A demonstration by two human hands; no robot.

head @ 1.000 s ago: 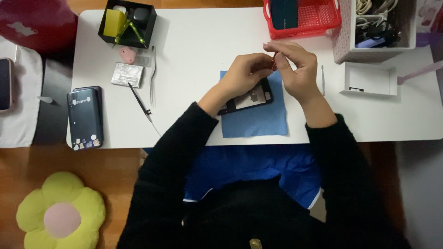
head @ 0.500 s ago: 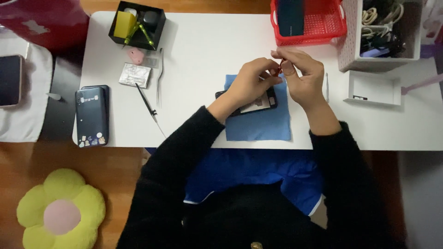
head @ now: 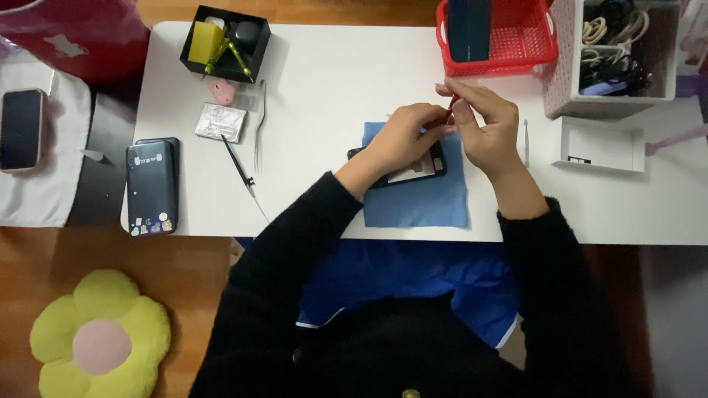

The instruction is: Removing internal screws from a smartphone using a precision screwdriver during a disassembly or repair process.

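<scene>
My left hand [head: 409,133] and my right hand [head: 483,125] meet above a blue cloth mat [head: 417,195] on the white table [head: 332,81]. Both hands pinch a small red tool [head: 451,105] between their fingertips, its tip poking up. Under my left hand an opened dark phone [head: 405,168] lies on the mat, partly hidden by my palm. My black sleeves cover the mat's near corners.
A red basket [head: 516,44] holds a dark phone. At the right stand a white bin of cables [head: 619,51] and a small white box [head: 597,144]. A black tool tray [head: 225,40], foil packet [head: 220,121], tweezers [head: 259,125], thin probe [head: 240,163] and a dark phone [head: 151,188] lie left.
Both hands stay joined on the small red tool over the phone; they only shift slightly. The view has drifted a little.
</scene>
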